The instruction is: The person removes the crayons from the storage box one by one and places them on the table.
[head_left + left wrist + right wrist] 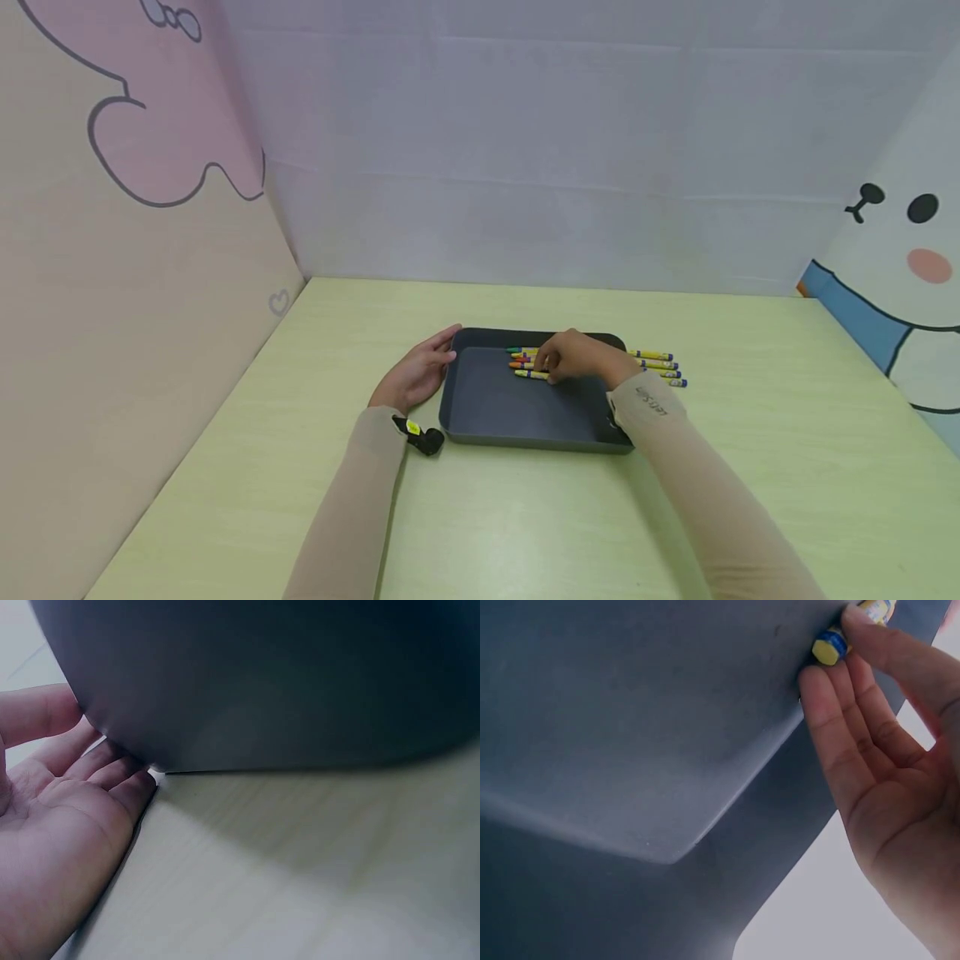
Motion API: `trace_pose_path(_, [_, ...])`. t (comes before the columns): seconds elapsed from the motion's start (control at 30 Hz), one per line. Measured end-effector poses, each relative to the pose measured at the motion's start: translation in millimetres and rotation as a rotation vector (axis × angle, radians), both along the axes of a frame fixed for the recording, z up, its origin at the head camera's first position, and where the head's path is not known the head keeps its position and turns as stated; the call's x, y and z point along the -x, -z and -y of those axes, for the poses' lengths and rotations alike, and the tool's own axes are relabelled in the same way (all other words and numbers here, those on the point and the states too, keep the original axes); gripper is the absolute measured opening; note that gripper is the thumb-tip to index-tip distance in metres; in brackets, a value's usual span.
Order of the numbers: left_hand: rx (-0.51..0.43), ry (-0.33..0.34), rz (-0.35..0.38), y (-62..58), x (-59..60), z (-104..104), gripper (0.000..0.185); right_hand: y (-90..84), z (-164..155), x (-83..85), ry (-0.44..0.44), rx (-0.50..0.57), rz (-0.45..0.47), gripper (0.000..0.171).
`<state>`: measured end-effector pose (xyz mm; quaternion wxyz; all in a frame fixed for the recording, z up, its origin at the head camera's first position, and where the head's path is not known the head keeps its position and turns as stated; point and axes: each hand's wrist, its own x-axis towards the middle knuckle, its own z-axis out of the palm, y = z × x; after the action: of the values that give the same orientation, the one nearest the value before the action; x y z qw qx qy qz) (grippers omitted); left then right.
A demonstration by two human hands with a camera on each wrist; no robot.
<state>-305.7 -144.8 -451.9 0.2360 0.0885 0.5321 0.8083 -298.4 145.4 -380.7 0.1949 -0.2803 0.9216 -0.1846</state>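
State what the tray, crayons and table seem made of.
Tray: seemingly plastic or coated metal, matte, by its soft highlights. Crayons: probably wax in smooth printed wrappers, given their coloured tips. Table: possibly wood laminate, satin, by faint grain and sheen.

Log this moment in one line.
left hand: touching tray | right hand: pinching crayon | other crayons: inside tray, right of tray

The tray [495, 408] was plain dark grey, the surface [510, 517] pale yellow-green, faintly streaked. The crayons [656, 364] were wrapped in yellow banded with blue, tipped in green, orange and yellow. Both sleeves [352, 500] were beige. Beyond the surface's far edge, the backdrop [525, 167] was lilac-grey; past the far right corner, a printed figure [885, 267] showed white and blue.
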Motion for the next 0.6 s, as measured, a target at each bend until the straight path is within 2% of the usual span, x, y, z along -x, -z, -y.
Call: trace_pose_path(0.6, [-0.012,0.01,-0.007,0.8,0.1,-0.9,0.063,-1.3,-6.2,1.3,-0.014,0.014,0.007,0.025])
